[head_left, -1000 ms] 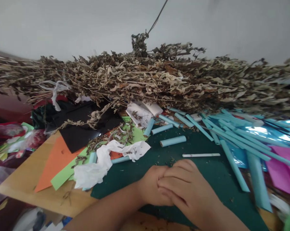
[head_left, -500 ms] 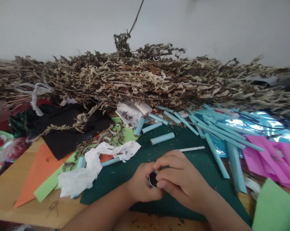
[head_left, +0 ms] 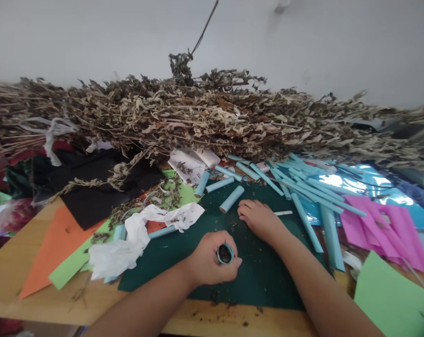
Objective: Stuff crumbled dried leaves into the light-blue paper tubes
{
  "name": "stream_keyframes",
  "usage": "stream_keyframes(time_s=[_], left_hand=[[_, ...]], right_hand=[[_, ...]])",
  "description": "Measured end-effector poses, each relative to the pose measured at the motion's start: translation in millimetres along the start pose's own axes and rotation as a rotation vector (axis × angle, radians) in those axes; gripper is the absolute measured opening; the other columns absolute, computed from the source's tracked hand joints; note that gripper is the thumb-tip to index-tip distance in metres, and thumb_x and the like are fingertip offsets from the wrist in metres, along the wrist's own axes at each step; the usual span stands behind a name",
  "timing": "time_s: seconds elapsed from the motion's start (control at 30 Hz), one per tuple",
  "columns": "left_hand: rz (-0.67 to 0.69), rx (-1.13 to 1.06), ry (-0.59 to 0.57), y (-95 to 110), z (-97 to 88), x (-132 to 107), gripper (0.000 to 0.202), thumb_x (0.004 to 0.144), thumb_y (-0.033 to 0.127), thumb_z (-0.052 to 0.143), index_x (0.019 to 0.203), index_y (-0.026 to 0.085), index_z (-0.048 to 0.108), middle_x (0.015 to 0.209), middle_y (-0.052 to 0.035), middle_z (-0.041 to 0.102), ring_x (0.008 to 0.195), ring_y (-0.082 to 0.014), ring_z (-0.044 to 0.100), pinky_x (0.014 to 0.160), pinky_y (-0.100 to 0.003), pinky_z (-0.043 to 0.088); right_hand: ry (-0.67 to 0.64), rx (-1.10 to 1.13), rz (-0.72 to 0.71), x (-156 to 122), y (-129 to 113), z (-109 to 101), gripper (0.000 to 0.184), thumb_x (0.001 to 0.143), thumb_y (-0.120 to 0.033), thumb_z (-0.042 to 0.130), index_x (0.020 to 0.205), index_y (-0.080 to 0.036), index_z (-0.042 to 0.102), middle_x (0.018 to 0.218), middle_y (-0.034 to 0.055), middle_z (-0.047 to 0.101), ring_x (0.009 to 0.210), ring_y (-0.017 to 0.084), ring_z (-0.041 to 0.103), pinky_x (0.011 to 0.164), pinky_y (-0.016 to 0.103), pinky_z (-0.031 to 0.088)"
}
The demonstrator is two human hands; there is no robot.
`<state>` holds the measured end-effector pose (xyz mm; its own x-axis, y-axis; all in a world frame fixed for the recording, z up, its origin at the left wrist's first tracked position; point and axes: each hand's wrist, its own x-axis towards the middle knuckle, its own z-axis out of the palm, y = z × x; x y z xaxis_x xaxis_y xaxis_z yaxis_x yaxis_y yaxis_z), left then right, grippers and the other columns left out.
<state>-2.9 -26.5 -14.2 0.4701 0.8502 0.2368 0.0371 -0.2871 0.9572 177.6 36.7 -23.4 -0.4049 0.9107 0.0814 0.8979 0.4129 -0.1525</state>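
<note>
My left hand is wrapped round a short blue paper tube. The tube's open end faces up toward me, and dark crumbled leaf shows inside it. Farther forward, my right hand rests on the green mat, its fingertips curled down and close together. Whatever may be between those fingers is hidden. A thin white stick pokes out beyond the right hand, which covers part of it. Just ahead of the right fingertips lies another short blue paper tube. Leaf crumbs dot the mat.
Dried leafy stalks are heaped along the wall. Several long blue paper tubes lie at the right, near pink paper and green paper. Crumpled white tissue, orange paper and a black sheet are at the left.
My right hand has left the tube held in my left hand and moved forward to the mat. The loose short tube ahead has swung to a steeper angle.
</note>
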Motion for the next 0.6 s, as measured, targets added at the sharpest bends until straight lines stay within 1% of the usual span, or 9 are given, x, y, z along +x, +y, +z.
stream_keyframes(time_s=[0.07, 0.13, 0.2, 0.33, 0.43, 0.5, 0.53, 0.57, 0.6], left_hand=[[-0.016, -0.01, 0.001, -1, 0.8, -1, 0.012, 0.06, 0.018, 0.054, 0.059, 0.015, 0.042, 0.049, 0.0017, 0.044, 0.044, -0.0067, 0.04, 0.043, -0.019, 0.032], [-0.024, -0.022, -0.002, -2, 1.4, -1, 0.012, 0.06, 0.018, 0.054, 0.059, 0.015, 0.042, 0.05, 0.002, 0.044, 0.044, -0.0064, 0.04, 0.043, -0.018, 0.031], [-0.02, -0.03, -0.01, -3, 1.6, -2, 0.013, 0.06, 0.018, 0.055, 0.059, 0.015, 0.042, 0.049, 0.0026, 0.044, 0.044, -0.0063, 0.04, 0.043, -0.018, 0.031], [-0.011, -0.044, -0.003, -4, 0.9, -2, 0.014, 0.059, 0.019, 0.055, 0.06, 0.015, 0.042, 0.048, 0.003, 0.043, 0.045, -0.0064, 0.041, 0.043, -0.017, 0.031], [-0.024, -0.058, -0.007, -4, 0.6, -1, 0.014, 0.059, 0.019, 0.055, 0.06, 0.015, 0.043, 0.048, 0.0028, 0.043, 0.043, -0.0061, 0.04, 0.042, -0.017, 0.031], [-0.024, -0.067, -0.006, -5, 0.8, -1, 0.014, 0.058, 0.019, 0.055, 0.059, 0.015, 0.042, 0.047, 0.0031, 0.043, 0.042, -0.0057, 0.039, 0.041, -0.017, 0.03], [-0.018, -0.069, -0.004, -5, 0.9, -1, 0.014, 0.058, 0.019, 0.055, 0.059, 0.015, 0.042, 0.047, 0.0032, 0.043, 0.042, -0.0054, 0.038, 0.04, -0.017, 0.029], [-0.012, -0.072, -0.002, -5, 1.0, -1, 0.014, 0.057, 0.019, 0.055, 0.059, 0.015, 0.042, 0.047, 0.0032, 0.043, 0.041, -0.0053, 0.038, 0.04, -0.017, 0.029], [-0.008, -0.073, -0.002, -5, 1.1, -1, 0.014, 0.058, 0.019, 0.055, 0.059, 0.015, 0.042, 0.048, 0.0032, 0.043, 0.042, -0.0053, 0.038, 0.041, -0.017, 0.029]], right_hand=[[0.025, 0.009, 0.052, -3, 5, -1, 0.013, 0.075, -0.022, 0.052, 0.087, -0.02, 0.055, 0.101, 0.0073, 0.052, 0.089, 0.023, 0.047, 0.071, 0.036, 0.037], [0.05, 0.03, 0.1, -7, 13, -2, 0.012, 0.073, -0.024, 0.053, 0.084, -0.019, 0.055, 0.097, 0.0093, 0.052, 0.087, 0.025, 0.046, 0.069, 0.038, 0.037], [0.065, 0.084, 0.109, -10, 19, -5, 0.005, 0.072, -0.023, 0.053, 0.073, -0.018, 0.054, 0.089, 0.0075, 0.053, 0.082, 0.023, 0.047, 0.068, 0.036, 0.037], [0.111, 0.3, 0.086, -10, 20, -19, 0.012, 0.075, -0.02, 0.046, 0.064, -0.017, 0.046, 0.067, 0.0024, 0.052, 0.065, 0.016, 0.049, 0.059, 0.029, 0.038], [0.218, 0.512, 0.089, -8, 3, -46, 0.016, 0.083, -0.024, 0.032, 0.07, -0.019, 0.039, 0.057, -0.0019, 0.045, 0.051, 0.011, 0.046, 0.05, 0.024, 0.038], [0.347, 0.666, 0.078, -11, -19, -72, 0.021, 0.087, -0.026, 0.017, 0.075, -0.021, 0.034, 0.06, -0.0031, 0.04, 0.048, 0.009, 0.042, 0.047, 0.022, 0.037], [0.426, 0.774, 0.055, -14, -32, -86, 0.022, 0.087, -0.025, 0.014, 0.075, -0.023, 0.032, 0.057, -0.0046, 0.035, 0.043, 0.008, 0.035, 0.042, 0.02, 0.033], [0.504, 1.102, -0.044, -18, -46, -101, 0.018, 0.086, -0.024, 0.022, 0.072, -0.023, 0.033, 0.053, -0.0055, 0.032, 0.039, 0.008, 0.029, 0.038, 0.019, 0.028], [0.543, 1.351, -0.153, -23, -61, -114, 0.018, 0.084, -0.024, 0.028, 0.068, -0.022, 0.036, 0.05, -0.0056, 0.03, 0.038, 0.008, 0.027, 0.038, 0.019, 0.026]])
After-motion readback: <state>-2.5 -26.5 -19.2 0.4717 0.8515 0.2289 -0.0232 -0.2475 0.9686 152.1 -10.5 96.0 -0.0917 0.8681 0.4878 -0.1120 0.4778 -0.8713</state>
